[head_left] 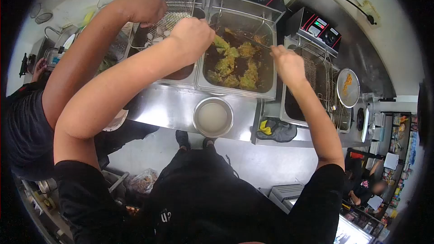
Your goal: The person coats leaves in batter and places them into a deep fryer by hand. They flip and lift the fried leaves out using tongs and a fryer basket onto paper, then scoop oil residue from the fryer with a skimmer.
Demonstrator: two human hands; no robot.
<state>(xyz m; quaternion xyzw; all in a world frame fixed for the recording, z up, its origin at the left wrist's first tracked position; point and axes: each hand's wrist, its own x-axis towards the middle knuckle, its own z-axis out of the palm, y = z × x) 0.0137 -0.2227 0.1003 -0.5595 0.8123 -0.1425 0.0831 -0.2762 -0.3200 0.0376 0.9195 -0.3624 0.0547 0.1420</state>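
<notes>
In the head view, the right hand (287, 65) grips a thin utensil (258, 43) over the right edge of the middle fryer (237, 92), where battered pieces (226, 65) lie in dark oil. The left hand (193, 35) is curled above its left edge; its grip I cannot tell. A metal bowl (213, 117) sits at the table's (158, 108) front edge.

We've got rough yellow-green coated pcs (248, 77) spread in dark oil, upper ctr of frame, just rt of mid; our thin dark utensil (258, 42) slants above, tip unclear.
</notes>
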